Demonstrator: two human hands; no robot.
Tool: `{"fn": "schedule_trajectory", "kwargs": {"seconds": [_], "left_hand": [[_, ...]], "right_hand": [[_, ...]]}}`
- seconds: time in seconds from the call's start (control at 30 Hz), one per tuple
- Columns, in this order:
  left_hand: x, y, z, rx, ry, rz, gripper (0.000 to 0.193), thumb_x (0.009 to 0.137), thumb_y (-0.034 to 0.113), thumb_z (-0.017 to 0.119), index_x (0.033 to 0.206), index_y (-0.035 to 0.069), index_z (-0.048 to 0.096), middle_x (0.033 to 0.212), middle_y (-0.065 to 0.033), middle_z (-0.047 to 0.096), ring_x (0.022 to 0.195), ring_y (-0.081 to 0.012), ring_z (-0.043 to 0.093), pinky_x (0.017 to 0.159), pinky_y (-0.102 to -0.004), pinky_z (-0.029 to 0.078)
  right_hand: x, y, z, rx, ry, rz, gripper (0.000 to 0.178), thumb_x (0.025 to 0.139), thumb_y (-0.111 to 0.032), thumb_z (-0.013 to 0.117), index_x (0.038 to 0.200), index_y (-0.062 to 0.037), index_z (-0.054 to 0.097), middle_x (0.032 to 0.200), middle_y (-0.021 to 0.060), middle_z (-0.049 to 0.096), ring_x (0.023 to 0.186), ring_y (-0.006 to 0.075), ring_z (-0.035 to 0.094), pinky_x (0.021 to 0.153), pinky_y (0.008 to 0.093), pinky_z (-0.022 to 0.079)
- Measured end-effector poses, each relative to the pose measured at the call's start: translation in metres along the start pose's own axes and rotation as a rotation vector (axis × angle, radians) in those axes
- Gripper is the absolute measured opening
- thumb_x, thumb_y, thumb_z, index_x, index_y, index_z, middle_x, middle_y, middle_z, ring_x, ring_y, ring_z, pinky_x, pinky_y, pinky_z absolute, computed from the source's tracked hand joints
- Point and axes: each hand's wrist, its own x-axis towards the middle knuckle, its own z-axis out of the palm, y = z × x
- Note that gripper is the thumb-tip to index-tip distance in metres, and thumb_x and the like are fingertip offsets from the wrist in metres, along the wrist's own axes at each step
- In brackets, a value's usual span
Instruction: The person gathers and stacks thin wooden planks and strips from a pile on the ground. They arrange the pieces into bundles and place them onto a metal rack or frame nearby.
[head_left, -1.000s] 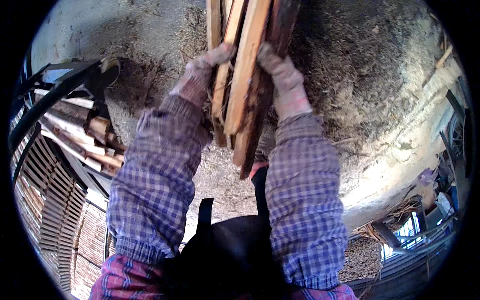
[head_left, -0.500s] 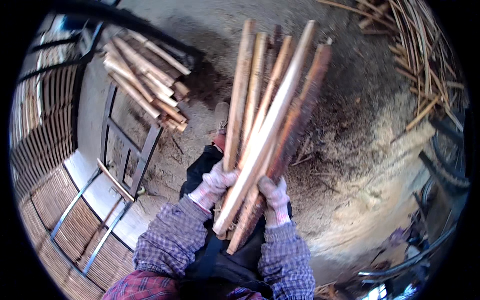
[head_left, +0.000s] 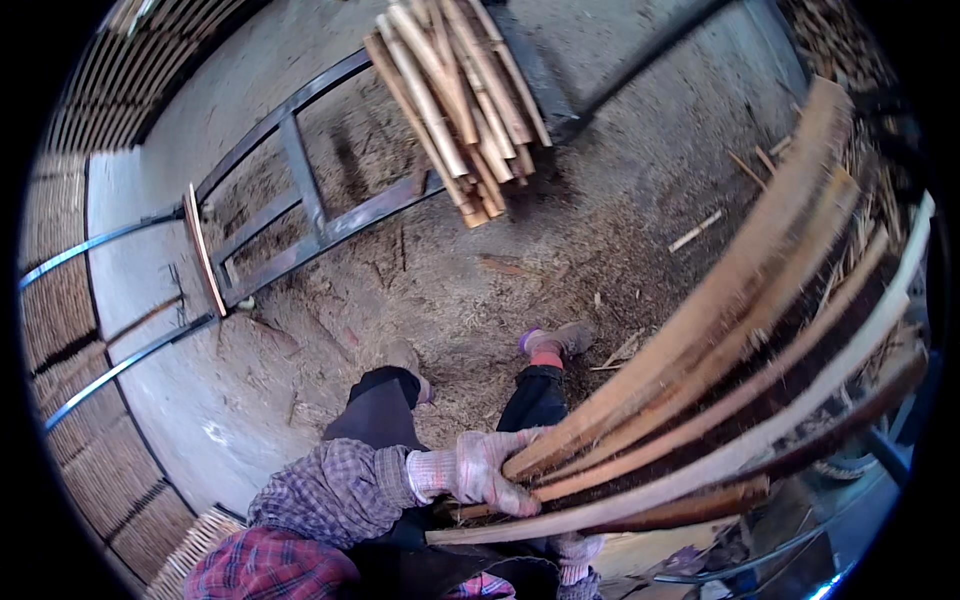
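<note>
A bundle of long wooden strips [head_left: 690,340], some edged with dark bark, fans out from my hands toward the upper right. My left hand [head_left: 490,472], in a pale stained glove, is closed around the near ends, its thumb lying along the top of one strip. Below the bundle, close to my body, my gloved right hand [head_left: 575,550] is against the underside of the strips; its fingers are mostly hidden behind them. The strips are held off the ground, in front of my legs.
A stack of similar strips [head_left: 460,100] lies on a dark metal frame [head_left: 310,190] ahead. My shoes [head_left: 558,340] stand on a floor littered with chips. At left are racks of thin slats [head_left: 75,370] with metal rails. Bent metal bars [head_left: 740,577] are at lower right.
My body has turned right, so the frame and its stack now sit ahead. The bundle has swung from pointing forward to pointing right, still held; my right hand is now below it.
</note>
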Motion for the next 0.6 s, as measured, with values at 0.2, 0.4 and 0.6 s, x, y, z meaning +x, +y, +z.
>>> {"fn": "schedule_trajectory", "kwargs": {"seconds": [0.2,0.4,0.6], "left_hand": [[-0.123,-0.004,-0.054,0.028,0.009,0.217,0.079,0.065,0.011,0.076,0.13,0.008,0.031,0.118,-0.0059,0.051,0.105,-0.0146,0.048,0.088,-0.0259,0.039],[-0.183,-0.02,-0.112,0.095,0.472,0.53,0.064,0.072,0.011,0.068,0.126,0.003,0.035,0.12,-0.0049,0.05,0.107,-0.0108,0.049,0.092,-0.0271,0.04],[-0.175,0.012,-0.179,0.062,0.752,0.495,0.07,0.069,0.025,0.074,0.125,0.002,0.038,0.113,-0.0081,0.055,0.101,-0.0157,0.054,0.087,-0.0296,0.043]], "right_hand": [[-0.041,-0.016,0.078,-0.13,-0.189,-0.003,0.067,0.063,-0.031,0.075,0.115,-0.0002,0.046,0.104,0.0139,0.058,0.093,0.0233,0.057,0.08,0.0322,0.047],[-0.024,-0.056,0.169,-0.223,-0.488,0.028,0.064,0.064,-0.034,0.074,0.112,0.0005,0.049,0.104,0.0137,0.058,0.095,0.0208,0.057,0.081,0.0322,0.047],[0.057,-0.114,0.27,-0.314,-0.659,-0.028,0.067,0.06,-0.03,0.078,0.114,-0.0025,0.05,0.101,0.0088,0.06,0.091,0.0172,0.058,0.079,0.0304,0.046]]}}
